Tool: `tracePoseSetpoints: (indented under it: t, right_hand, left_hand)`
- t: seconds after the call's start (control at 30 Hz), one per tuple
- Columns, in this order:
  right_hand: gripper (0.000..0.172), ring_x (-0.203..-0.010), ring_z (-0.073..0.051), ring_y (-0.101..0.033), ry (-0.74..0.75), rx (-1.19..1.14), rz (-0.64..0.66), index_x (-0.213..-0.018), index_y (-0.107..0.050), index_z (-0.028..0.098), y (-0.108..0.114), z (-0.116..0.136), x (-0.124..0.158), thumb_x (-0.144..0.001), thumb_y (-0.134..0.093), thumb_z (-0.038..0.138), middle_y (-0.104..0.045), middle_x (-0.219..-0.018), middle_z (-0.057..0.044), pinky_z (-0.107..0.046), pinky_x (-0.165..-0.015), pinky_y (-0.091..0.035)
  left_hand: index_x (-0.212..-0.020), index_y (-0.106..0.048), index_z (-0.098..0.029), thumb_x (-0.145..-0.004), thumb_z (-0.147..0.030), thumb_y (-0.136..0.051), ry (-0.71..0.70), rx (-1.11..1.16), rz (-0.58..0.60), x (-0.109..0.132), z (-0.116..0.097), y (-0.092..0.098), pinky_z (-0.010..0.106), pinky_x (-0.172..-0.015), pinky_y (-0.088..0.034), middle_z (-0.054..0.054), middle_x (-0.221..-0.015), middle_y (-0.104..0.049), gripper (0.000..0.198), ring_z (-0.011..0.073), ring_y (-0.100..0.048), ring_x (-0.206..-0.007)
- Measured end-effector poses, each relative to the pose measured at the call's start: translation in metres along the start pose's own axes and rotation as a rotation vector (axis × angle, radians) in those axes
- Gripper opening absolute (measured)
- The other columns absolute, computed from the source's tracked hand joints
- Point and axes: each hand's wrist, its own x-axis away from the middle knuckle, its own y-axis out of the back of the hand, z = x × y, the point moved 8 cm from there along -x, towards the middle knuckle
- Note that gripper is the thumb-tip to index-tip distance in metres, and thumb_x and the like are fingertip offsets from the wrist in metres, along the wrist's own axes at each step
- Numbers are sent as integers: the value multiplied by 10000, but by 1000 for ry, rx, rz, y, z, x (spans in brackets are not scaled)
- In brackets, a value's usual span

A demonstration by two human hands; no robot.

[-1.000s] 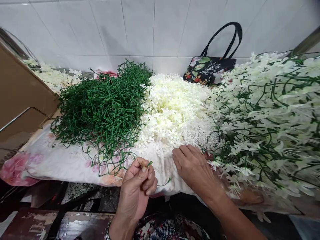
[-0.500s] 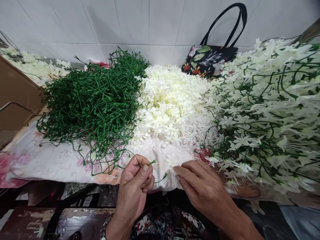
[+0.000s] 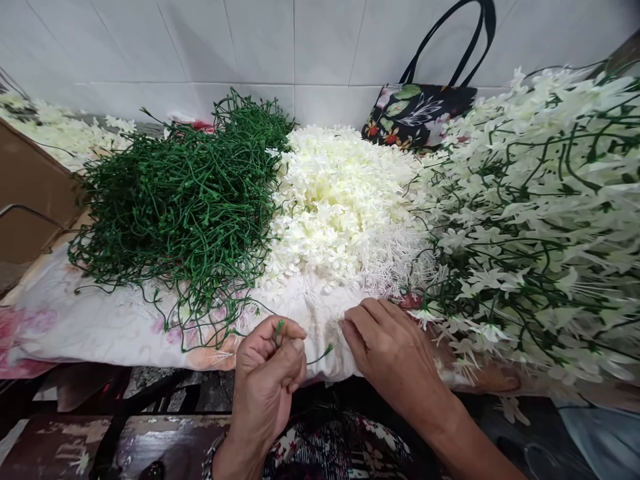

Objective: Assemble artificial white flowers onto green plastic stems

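While green stems (image 3: 175, 200) adjoin blossoms (image 3: 335, 200), bag (image 3: 417, 115) stands behind.

White tiled wall (image 3: 260, 40) is standing at back, its joints (image 3: 294, 47) running up and across, faint shadow (image 3: 195, 43) lying on its left half, while flowered tablecloth (image 3: 120, 333) is spreading below and scuffed brown boards (image 3: 175, 443) are showing at lower left.

By the fingers (image 3: 293, 331) of the left hand (image 3: 267, 380), a green stem (image 3: 279, 328) is held. Beyond these fingers, loose green stems (image 3: 175, 200) are piled leftward and white flowers (image 3: 335, 200) are heaped rightward.
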Motion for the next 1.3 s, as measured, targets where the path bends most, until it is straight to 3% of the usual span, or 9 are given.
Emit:
tracePoseSetpoints:
  t: [0.1, 0.27, 0.33, 0.4, 0.53, 0.7, 0.87, 1.1, 1.3]
  right_hand:
    - [216, -624, -156, -484, -21, -245, -40, -672, -553, 150, 6, -3, 3, -864, -465, 101, -522, -628, -34, -291, -608, -359]
    - [147, -594, -110, -469, -35, -573, -110, -728, -537, 148, 23, 1, 5, -850, -495, 78, -507, -634, -9, -237, -551, -360]
    - [155, -588, -112, -467, -7, -606, -126, -731, -539, 150, 27, 8, 6, -850, -482, 69, -500, -624, -8, -236, -539, -357]
    - [170, -591, -120, -466, 28, -613, -115, -737, -547, 150, 26, 13, 6, -856, -458, 67, -502, -623, -14, -243, -538, -357]
    - [191, -642, -147, -481, 78, -471, -99, -780, -577, 141, 27, 8, 3, -874, -424, 77, -539, -665, -41, -274, -589, -365]
    - [183, -721, -196, -471, 61, 76, -194, -738, -606, 139, 41, -17, -12, -833, -480, 48, -582, -707, -77, -322, -652, -324]
    - [184, -676, -195, -423, -32, 407, -84, -600, -570, 163, 25, -40, -29, -727, -595, 33, -554, -643, -55, -325, -645, -282]
    - [223, -678, -184, -427, -41, 351, -78, -573, -545, 171, 19, -44, -26, -760, -573, 52, -531, -621, -34, -332, -704, -278]
    - [240, -655, -156, -447, 29, -4, -87, -643, -554, 165, 36, -21, -17, -861, -464, 118, -545, -635, -20, -315, -690, -290]
  left_hand:
    - [-664, -651, -116, -579, -310, -795, 13, -55, -14, 1, 4, 3, 126, -340, -195, -105, -382, -336, 257, -4, -214, -330]
    - [-821, -672, -147, -600, -322, -797, -13, -185, 50, 5, 11, -6, 115, -379, -252, -53, -545, -505, 309, -4, -296, -388]
    - [-724, -653, -131, -627, -346, -779, -13, -217, 94, 7, 15, -11, 126, -425, -315, -52, -503, -475, 268, 18, -349, -424]
    - [-647, -625, -118, -629, -354, -777, -31, -226, 60, 6, 15, -9, 129, -439, -322, -44, -504, -471, 281, 27, -361, -449]
    - [-643, -606, -121, -618, -384, -777, -29, -176, 37, 2, 17, -2, 126, -381, -236, -56, -495, -434, 315, 14, -273, -414]
    - [-663, -578, -137, -617, -420, -769, -26, -123, -3, -2, 17, 1, 132, -368, -201, -82, -467, -373, 344, 10, -232, -387]
    - [-678, -563, -144, -603, -404, -780, -17, -81, -60, -1, 15, -1, 134, -380, -197, -99, -449, -332, 347, 10, -222, -388]
    - [-695, -572, -145, -621, -402, -779, -7, -64, 11, -4, 18, 0, 129, -368, -219, -82, -479, -398, 338, 9, -259, -384]
    - [-688, -568, -148, -648, -368, -753, -65, -52, 1, -1, 11, -6, 124, -349, -224, -93, -451, -379, 290, 9, -245, -363]
